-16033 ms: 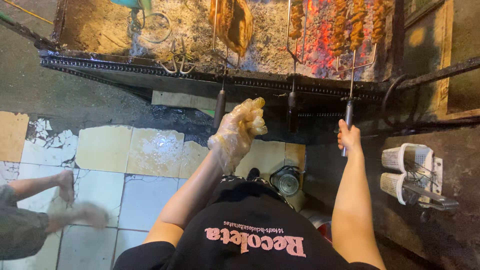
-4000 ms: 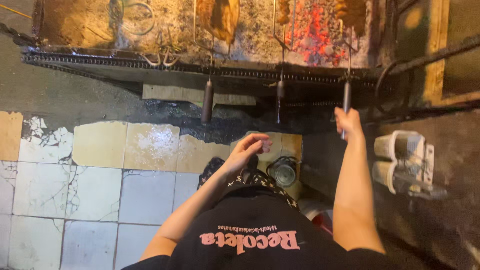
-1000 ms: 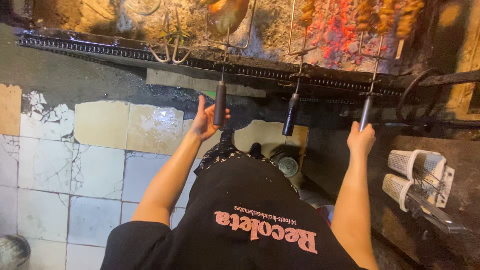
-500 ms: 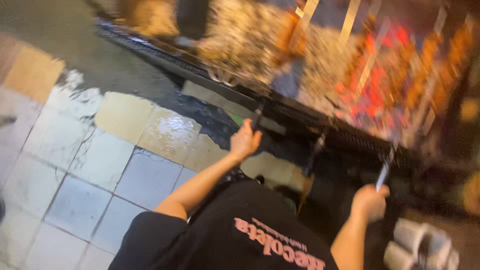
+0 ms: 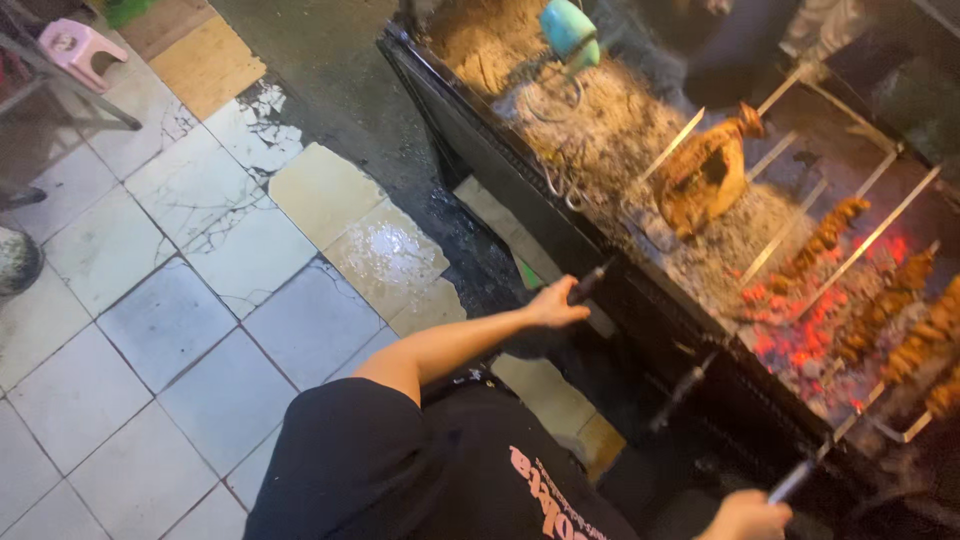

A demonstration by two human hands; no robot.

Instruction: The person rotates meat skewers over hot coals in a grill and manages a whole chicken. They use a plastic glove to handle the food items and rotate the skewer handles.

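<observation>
**A:** Looking at the left hand [image 5: 555, 303] first. Sitting where?

**B:** Reaching to the near rim of the long black metal charcoal grill [image 5: 470, 130]. Fingers curling together round the dark round skewer handle [image 5: 586, 284], thumb closing over the top. Not managing to trace which skewer that handle belongs to.

**A:** And the right hand [image 5: 745, 518]?

**B:** Showing further along that same near rim, at the very bottom of the view, touching the pale grey skewer handle [image 5: 795, 480]. Mostly cut off, so not telling whether the fingers are wrapping it or only resting on it.

**A:** Cooking over the grill?

**B:** A golden-brown whole piece of meat on flat metal skewers [image 5: 705, 175], sitting over grey ash mid-grill. Small browned meat chunks on thin skewers [image 5: 900, 340], lying over the glowing red coals [image 5: 790, 345] toward the grill's right end.

**A:** Handling it well, judging from this?

**B:** Probably meaning gripping the handles only, outside the rim and clear of the heat. Rolling each handle within the fingers rather than lifting, leaving the blade resting across both rims. Going slowly with the heavy piece, guarding against it spinning loose on its skewers.

**A:** Anything else about the grill?

**B:** A teal rounded object [image 5: 570, 25] at the far end. Cracked, wet pale floor tiles [image 5: 200, 300] along the near side, and a small pink plastic stool [image 5: 75, 45] well away.
</observation>
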